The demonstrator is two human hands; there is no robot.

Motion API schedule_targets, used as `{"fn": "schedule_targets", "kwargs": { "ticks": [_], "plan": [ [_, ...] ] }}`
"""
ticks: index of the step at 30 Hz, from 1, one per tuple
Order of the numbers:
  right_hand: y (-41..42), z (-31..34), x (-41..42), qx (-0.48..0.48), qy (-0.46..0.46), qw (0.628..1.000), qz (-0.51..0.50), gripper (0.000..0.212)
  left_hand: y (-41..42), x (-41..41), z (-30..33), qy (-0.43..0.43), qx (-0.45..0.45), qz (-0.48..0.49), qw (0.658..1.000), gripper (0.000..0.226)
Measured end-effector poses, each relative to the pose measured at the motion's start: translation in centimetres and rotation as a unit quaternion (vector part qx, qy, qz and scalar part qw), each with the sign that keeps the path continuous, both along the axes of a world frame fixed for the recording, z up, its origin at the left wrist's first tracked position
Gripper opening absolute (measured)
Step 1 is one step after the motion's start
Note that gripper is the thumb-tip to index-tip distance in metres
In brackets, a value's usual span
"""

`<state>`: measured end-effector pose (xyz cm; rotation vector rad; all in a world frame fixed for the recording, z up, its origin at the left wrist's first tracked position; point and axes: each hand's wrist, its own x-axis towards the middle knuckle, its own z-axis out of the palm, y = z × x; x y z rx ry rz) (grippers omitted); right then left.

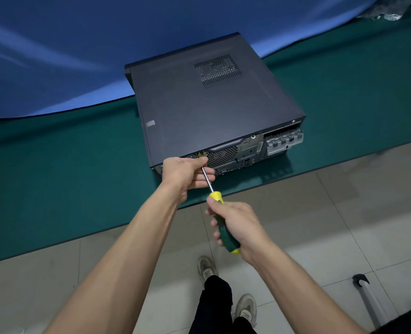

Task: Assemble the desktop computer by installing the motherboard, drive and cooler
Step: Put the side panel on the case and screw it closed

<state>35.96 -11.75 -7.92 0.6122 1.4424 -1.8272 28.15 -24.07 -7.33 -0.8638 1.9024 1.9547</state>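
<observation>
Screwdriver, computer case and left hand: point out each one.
screwdriver (pixel 225 233): head view, on the green grip of the handle.
computer case (pixel 199 112): head view, on the dark top panel.
left hand (pixel 184 172): head view, on the back of the hand.

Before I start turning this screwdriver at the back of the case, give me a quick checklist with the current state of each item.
1. Right hand grips the screwdriver handle: ok.
2. Left hand steadies the shaft near the tip: ok.
3. Tip seated in a screw head: cannot tell, the left hand's fingers hide it.
4. Computer case lies flat on the green mat: ok.
5. Top cover closed on the case: ok.
</observation>
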Motion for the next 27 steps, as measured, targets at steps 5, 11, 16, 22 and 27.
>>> {"fn": "schedule_targets", "kwargs": {
  "ticks": [5, 11, 16, 22, 27],
  "plan": [
    [0.7, 0.1, -0.3, -0.335, -0.164, 0.926, -0.054, 0.041, -0.3, 0.1, 0.2, -0.026, 0.052, -0.067, 0.996, 0.023],
    [-0.2, -0.3, 0.1, 0.022, 0.012, 0.999, 0.024, 0.025, -0.1, 0.1, 0.0, -0.013, -0.009, -0.026, 1.000, 0.020],
    [0.4, 0.4, -0.5, -0.224, -0.143, 0.964, -0.031, 0.030, 0.3, 0.2, -0.2, 0.001, -0.007, 0.000, 1.000, 0.018],
    [2.5, 1.0, -1.6, -0.026, -0.020, 0.997, 0.075, 0.034, 1.1, 0.4, -0.2, 0.015, -0.074, -0.011, 0.997, 0.025],
    [5.7, 4.4, -5.5, 0.105, 0.076, 0.978, 0.165, 0.029, 2.5, -0.5, 1.0, 0.082, -0.069, 0.018, 0.994, 0.029]
  ]
}}
